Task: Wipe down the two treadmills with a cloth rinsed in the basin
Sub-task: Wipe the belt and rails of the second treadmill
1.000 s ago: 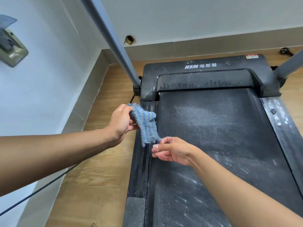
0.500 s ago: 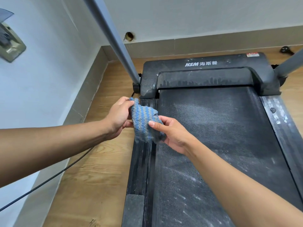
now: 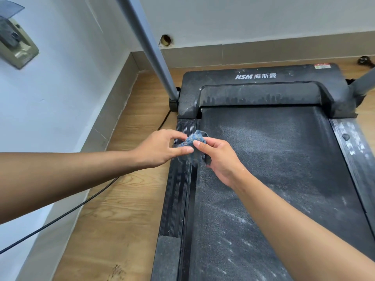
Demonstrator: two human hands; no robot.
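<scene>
A black treadmill [image 3: 263, 159] with a dusty, white-flecked belt fills the right of the head view. Over its left side rail, a small blue striped cloth [image 3: 193, 141] is bunched between both hands. My right hand [image 3: 219, 159] grips the cloth from the right, thumb on top and fingers curled under it. My left hand [image 3: 162, 148] pinches the cloth's left edge with thumb and fingertips. No basin and no second treadmill appear in the frame.
A grey upright post [image 3: 150, 47] rises from the treadmill's front left corner, another at the right edge [image 3: 365, 82]. A black cable [image 3: 60, 218] runs across the wooden floor [image 3: 113, 220] beside the left wall. A wall fitting [image 3: 14, 45] sticks out at upper left.
The cloth hung spread from my left hand; my right hand came up, closed round it and bunched it into a small wad. Both hands now sit closer together.
</scene>
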